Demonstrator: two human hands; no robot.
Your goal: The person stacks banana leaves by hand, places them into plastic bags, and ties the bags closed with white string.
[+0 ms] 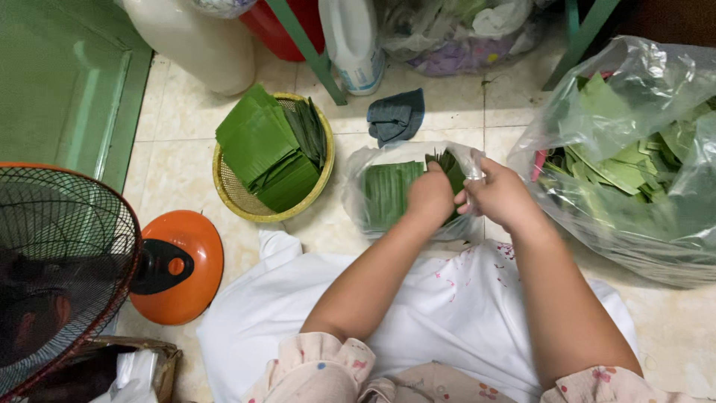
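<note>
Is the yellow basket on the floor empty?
No, the yellow basket holds stacks of cut green leaves, left of the left hand.

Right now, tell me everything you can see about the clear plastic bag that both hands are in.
The clear plastic bag is thin, crinkled and see-through, sitting open-mouthed on the tiled floor between the yellow basket and a bigger bag of leaf scraps. Inside lies a flat stack of ribbed green leaf pieces. The left hand presses on the leaves inside; the right hand grips the bag's rim.
</note>
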